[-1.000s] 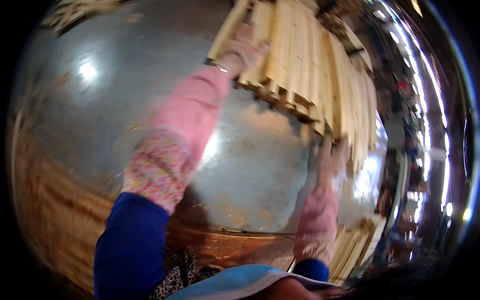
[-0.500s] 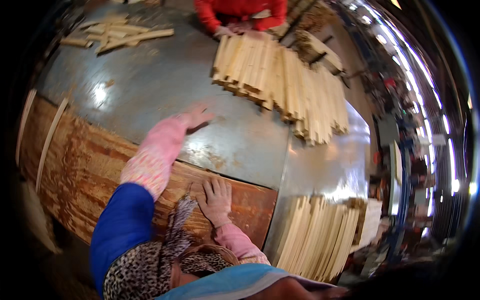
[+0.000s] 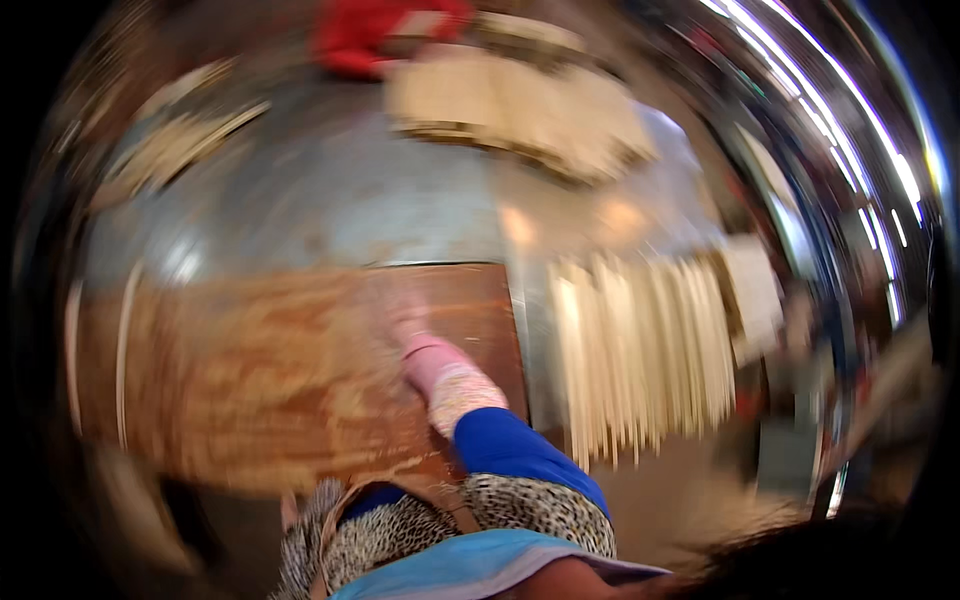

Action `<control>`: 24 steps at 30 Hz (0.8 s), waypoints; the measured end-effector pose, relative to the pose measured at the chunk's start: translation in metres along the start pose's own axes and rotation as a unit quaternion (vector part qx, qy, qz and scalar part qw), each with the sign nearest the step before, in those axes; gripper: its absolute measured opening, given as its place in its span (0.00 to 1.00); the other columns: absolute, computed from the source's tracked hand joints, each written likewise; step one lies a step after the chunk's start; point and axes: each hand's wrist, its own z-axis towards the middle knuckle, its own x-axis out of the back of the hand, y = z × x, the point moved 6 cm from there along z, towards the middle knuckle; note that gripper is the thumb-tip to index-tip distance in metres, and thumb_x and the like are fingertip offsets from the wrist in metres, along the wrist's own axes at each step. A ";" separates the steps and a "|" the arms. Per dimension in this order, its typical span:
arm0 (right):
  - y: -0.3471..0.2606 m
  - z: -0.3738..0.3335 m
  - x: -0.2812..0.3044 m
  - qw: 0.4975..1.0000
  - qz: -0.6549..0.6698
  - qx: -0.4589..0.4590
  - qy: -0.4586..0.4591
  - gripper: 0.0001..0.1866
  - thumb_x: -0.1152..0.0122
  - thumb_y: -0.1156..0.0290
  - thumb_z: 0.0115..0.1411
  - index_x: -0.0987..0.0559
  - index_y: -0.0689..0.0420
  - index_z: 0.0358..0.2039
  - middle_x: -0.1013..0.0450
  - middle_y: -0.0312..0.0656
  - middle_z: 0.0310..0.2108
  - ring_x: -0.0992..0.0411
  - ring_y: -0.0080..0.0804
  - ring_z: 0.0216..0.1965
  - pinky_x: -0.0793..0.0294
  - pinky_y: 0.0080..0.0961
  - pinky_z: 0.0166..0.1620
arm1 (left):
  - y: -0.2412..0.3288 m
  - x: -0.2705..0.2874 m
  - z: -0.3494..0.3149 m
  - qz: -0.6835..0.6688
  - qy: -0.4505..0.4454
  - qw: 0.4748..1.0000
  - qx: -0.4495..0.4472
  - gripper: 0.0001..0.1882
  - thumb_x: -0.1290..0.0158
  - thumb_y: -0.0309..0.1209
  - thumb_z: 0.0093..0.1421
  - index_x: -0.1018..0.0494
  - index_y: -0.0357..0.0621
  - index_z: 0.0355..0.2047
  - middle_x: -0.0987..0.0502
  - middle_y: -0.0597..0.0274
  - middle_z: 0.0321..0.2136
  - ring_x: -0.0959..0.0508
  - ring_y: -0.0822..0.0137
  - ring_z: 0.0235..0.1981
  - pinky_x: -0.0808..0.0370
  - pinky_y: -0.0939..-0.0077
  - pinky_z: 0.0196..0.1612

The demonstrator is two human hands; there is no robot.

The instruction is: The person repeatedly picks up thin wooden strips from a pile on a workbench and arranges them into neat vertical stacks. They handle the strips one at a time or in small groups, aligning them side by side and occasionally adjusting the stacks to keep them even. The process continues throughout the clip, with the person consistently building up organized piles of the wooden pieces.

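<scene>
My right hand (image 3: pixel 405 308) is over the brown wooden board (image 3: pixel 240 380), near its far right part. Motion smears its fingers, so their pose does not show, nor whether it touches the board. A small bit of my left hand (image 3: pixel 289 510) seems to show low in the picture, by the board's near edge and beside a patterned cloth; most of it is hidden. Right of the board, a row of pale wooden strips (image 3: pixel 640 350) lies side by side on the metal table (image 3: pixel 420 215).
A larger layer of pale wooden strips (image 3: pixel 520 105) lies at the far side, with a person in red (image 3: pixel 385 35) behind it. Loose wood pieces (image 3: pixel 180 145) lie at the far left. Two thin pale strips, one here (image 3: pixel 128 350), cross the board's left end.
My left hand has drawn back from the metal table to low beside my body. My right arm now stretches further over the board. The whole view has turned and is blurred.
</scene>
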 end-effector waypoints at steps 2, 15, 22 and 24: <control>0.020 -0.009 -0.011 0.988 0.029 -0.055 0.142 0.23 0.49 0.58 0.67 0.22 0.52 0.58 0.25 0.48 0.59 0.28 0.48 0.59 0.31 0.45 0.63 | 0.001 0.027 -0.052 -0.041 -0.009 0.999 0.014 0.24 0.46 0.41 0.67 0.26 0.39 0.57 0.22 0.38 0.53 0.24 0.38 0.56 0.27 0.52 0.58; -0.083 -0.217 -0.090 0.981 -0.074 -0.140 0.117 0.29 0.51 0.47 0.70 0.28 0.54 0.62 0.32 0.53 0.65 0.34 0.51 0.66 0.35 0.48 0.67 | -0.290 -0.060 -0.223 -0.340 -0.006 0.923 0.181 0.18 0.46 0.40 0.67 0.24 0.41 0.51 0.19 0.47 0.41 0.20 0.48 0.42 0.25 0.56 0.45; -0.316 -0.237 -0.136 0.989 -0.093 -0.116 -0.003 0.36 0.60 0.44 0.74 0.41 0.48 0.75 0.45 0.51 0.76 0.47 0.50 0.76 0.50 0.52 0.75 | -0.480 -0.067 -0.396 -0.390 0.067 0.810 0.433 0.19 0.47 0.37 0.69 0.27 0.39 0.55 0.20 0.50 0.42 0.22 0.54 0.40 0.25 0.62 0.43; -0.407 -0.214 -0.135 0.994 -0.073 -0.066 -0.039 0.35 0.51 0.49 0.71 0.42 0.43 0.76 0.47 0.53 0.76 0.47 0.50 0.76 0.50 0.50 0.76 | -0.508 -0.063 -0.410 -0.418 0.082 0.772 0.473 0.19 0.47 0.36 0.70 0.27 0.38 0.56 0.20 0.51 0.43 0.22 0.55 0.40 0.25 0.64 0.43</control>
